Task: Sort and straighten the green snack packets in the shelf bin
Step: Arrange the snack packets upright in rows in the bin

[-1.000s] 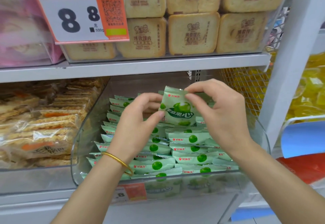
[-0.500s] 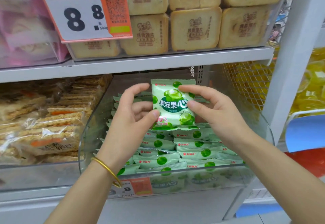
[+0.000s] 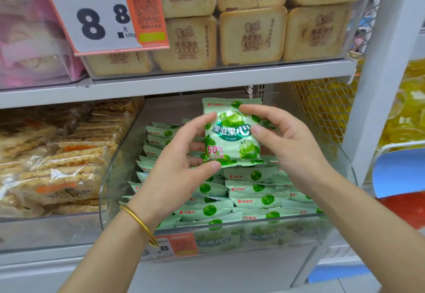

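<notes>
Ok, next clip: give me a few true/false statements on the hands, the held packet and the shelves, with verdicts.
1. The left hand and right hand both pinch one green packet, print facing the camera. True.
2. That packet lies flat in the bin. False: it is held upright above the stacked packets in the clear bin.
3. The bangle is on the right wrist. False: the gold bangle is on the left wrist.
4. Toast-coloured packs fill the shelf above. True.
</notes>
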Demonstrator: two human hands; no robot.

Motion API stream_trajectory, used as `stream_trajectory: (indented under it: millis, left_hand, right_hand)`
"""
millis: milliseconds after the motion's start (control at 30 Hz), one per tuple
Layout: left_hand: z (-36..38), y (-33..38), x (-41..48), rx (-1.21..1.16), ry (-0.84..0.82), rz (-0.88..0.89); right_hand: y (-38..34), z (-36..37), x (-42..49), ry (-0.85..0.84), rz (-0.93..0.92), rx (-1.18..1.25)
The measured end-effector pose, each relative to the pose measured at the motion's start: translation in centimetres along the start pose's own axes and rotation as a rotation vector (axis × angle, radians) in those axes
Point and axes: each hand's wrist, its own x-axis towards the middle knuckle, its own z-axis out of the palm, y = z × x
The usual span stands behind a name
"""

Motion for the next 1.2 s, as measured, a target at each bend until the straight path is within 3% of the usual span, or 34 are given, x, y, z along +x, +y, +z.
stream_trajectory:
  millis: [600,700,833,933,1067,1200]
  left_hand:
    - [0.2,0.2,0.1,0.018,0.007,0.011]
    - [0.2,-0.2,0.0,0.115,0.034,0.023]
    - [0.4,-0.6,0.0,0.565,0.172,0.238]
    - [0.7,-0.9,-0.1,0.740,0.141,0.314]
    - [0.9,-0.9,0.1,0.773,0.246,0.326]
    - [0.5,-0.2,0.2,0.609,0.257,0.240]
  right_hand:
    - [0.1,0.0,0.1,0.025,0.055,-0.001]
    - [0.1,0.0,0.0,0.023,0.071,-0.002]
    - [0.2,0.1,0.0,0.040,0.121,0.030]
    - [0.3,0.3,0.1,0.043,0.172,0.113]
    - [0.2,0.3,0.3,-0.018,0.273,0.270]
    - [0.4,0.1,0.5,0.034,0.313,0.342]
